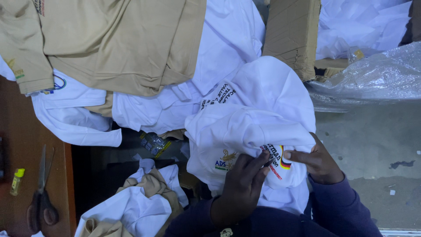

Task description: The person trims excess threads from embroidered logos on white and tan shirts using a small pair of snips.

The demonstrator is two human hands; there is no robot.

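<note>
both hands pinch the printed white shirt point(254, 127) on the lap, left hand point(239, 188) fingers pressed on the logo, right hand point(318, 164) gripping its edge; checking step, next needs a gentle tug.

Soft matt white cotton shirt point(258, 118) at centre; matt tan cloth shirt point(118, 39) upper left; rough brown cardboard box point(291, 30); glossy crinkled clear plastic sheet point(377, 74) right; smooth brown wooden table point(26, 145) left.
</note>
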